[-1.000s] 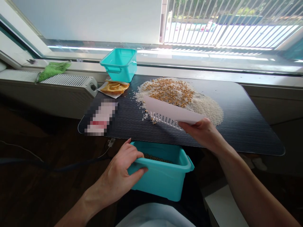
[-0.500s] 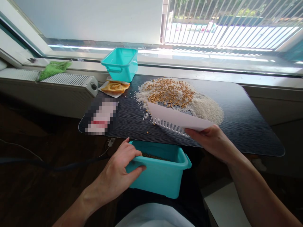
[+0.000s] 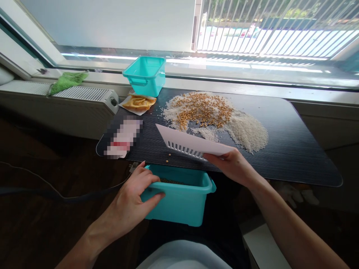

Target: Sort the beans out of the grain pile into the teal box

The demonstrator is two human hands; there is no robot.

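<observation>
My left hand grips the left end of a turquoise plastic bin, thumb outside and fingers over the rim. Small round grains lie in the bin's shadowed bottom. My right hand is closed on the right end of a white slotted plastic piece, holding it tilted over the front part of the dark tabletop. Behind this piece spreads a heap of yellow-brown dried peas mixed with white rice grains. A couple of stray peas sit by the table's front edge.
A second turquoise bin stands at the back left, behind a folded flatbread on white paper. A blurred-out item lies at the table's left end. A green cloth drapes over the radiator below the window.
My right hand has moved left with the white slotted piece, uncovering a patch of rice behind it. The held bin and my left hand have shifted slightly left.
</observation>
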